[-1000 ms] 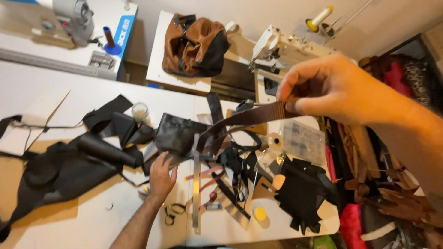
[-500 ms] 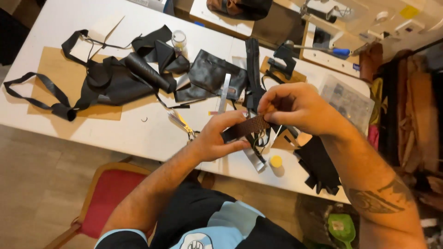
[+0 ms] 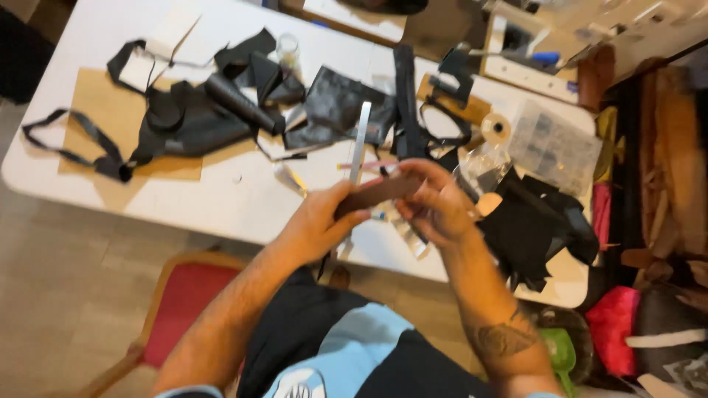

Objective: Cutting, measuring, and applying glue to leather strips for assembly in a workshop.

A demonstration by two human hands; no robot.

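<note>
Brown strap point(image 3: 377, 194) spans both hands above the table point(image 3: 243, 199): left hand point(image 3: 324, 221) and right hand point(image 3: 435, 206) each pinch an end, keeping it taut

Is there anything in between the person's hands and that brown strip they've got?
No, nothing is in the way. The left hand and the right hand both already grip the brown strip directly, one at each end, holding it up above the white table.
</note>
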